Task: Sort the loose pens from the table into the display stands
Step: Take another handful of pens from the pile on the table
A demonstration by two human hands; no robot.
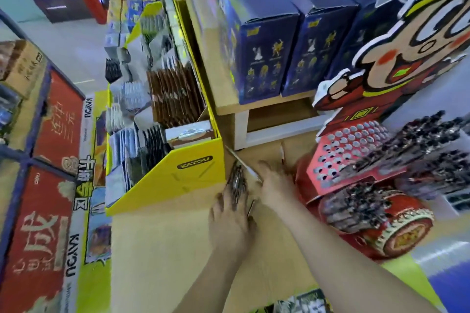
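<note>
Bristling red display stand point(342, 157) (dark pens point(412, 140) in tiers)

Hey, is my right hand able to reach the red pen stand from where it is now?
Probably yes: the right hand lies beside the red pen stand, with nothing between them.

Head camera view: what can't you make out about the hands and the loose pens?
All in the head view, smeared by motion blur:
1. Loose dark pens: count unreadable; the left hand covers part of them.
2. Right hand: fingers blurred, grip unclear.
3. Red holed cardboard display stand: right side cut off by the frame edge.
</note>
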